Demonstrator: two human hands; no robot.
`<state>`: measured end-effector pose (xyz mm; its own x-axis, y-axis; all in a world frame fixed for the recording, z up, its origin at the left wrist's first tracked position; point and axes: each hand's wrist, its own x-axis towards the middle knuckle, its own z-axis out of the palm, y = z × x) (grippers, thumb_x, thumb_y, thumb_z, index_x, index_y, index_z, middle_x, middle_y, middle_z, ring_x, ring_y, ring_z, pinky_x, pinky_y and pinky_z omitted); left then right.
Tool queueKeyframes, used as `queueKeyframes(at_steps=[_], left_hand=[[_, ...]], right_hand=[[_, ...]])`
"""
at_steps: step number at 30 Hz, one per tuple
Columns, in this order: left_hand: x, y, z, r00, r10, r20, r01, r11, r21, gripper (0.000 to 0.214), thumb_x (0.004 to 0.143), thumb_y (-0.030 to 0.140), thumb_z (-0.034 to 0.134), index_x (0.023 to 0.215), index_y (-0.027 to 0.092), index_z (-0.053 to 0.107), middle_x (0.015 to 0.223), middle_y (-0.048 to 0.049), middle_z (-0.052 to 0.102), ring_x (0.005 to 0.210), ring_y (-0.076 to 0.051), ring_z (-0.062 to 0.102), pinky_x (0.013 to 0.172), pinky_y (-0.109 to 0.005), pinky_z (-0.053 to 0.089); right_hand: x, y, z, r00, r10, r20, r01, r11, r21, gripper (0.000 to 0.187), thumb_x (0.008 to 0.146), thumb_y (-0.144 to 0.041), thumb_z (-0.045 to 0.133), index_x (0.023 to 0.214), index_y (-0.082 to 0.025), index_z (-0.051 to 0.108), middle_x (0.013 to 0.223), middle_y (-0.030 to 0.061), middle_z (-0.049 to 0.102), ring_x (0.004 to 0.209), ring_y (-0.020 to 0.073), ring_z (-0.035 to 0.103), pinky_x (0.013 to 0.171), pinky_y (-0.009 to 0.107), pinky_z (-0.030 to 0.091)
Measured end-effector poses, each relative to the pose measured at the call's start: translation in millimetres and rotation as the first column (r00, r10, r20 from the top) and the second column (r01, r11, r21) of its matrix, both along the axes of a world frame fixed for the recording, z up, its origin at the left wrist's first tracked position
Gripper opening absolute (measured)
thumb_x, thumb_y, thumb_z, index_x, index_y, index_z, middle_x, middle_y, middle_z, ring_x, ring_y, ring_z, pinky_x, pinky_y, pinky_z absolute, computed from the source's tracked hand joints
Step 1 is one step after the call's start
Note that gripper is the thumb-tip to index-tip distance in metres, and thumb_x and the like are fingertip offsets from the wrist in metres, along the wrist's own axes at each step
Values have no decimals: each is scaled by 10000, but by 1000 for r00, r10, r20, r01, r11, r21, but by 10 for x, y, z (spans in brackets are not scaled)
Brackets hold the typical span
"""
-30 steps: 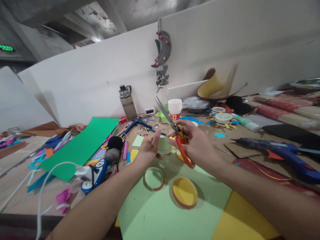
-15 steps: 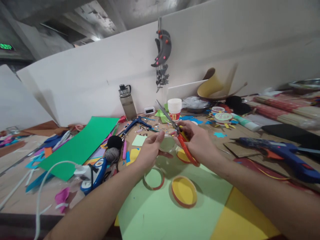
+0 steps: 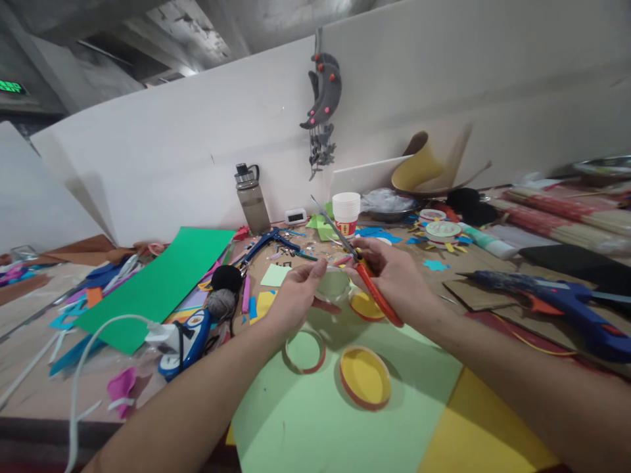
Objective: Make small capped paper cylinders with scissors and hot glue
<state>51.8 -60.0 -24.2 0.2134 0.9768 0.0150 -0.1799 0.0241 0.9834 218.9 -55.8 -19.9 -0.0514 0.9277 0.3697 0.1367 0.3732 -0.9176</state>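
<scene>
My left hand (image 3: 300,289) pinches the edge of a pale green paper disc (image 3: 333,285) with a thin raised rim, held above the table. In my right hand (image 3: 387,276) is a pair of scissors (image 3: 372,289) with red handles; its blades point up and away to the left. My right fingertips are close to the disc's right edge; whether they touch it I cannot tell. Below lie a ring with a green middle (image 3: 304,352), a yellow-filled ring (image 3: 365,378) with a red side, and another yellow-filled ring (image 3: 367,305), partly behind my right hand and the scissors.
Light green paper (image 3: 335,427) covers the table in front of me. A blue glue gun (image 3: 557,302) lies at right. Behind stand stacked paper cups (image 3: 346,213) and a water bottle (image 3: 252,200). Green card (image 3: 162,282), yarn balls and a blue power strip (image 3: 185,345) are at left.
The scissors have turned slightly in my right hand, their handles swinging right and their blades looking more closed. The disc now shows more of its face. My left hand has barely moved.
</scene>
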Motion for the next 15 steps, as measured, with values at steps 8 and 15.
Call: queueKeyframes(at_steps=[8,15], left_hand=[[-57,42,-24,996,-79,-42,80,997,3,584,750,647,648,931,96,721,837,-139,734,674,-227,700,442,-287,578],[-84,62,-4,998,-43,50,48,993,-111,485,828,540,631,979,85,702,816,-144,735,657,-208,705,438,-240,557]], right_hand=[[19,-17,90,996,62,-63,-71,985,-158,619,589,-391,808,1120,-164,585,846,56,711,753,201,660,683,321,548],[47,-17,68,997,65,32,-60,989,-132,620,681,-415,744,1224,-189,549,857,44,701,786,215,662,694,336,548]])
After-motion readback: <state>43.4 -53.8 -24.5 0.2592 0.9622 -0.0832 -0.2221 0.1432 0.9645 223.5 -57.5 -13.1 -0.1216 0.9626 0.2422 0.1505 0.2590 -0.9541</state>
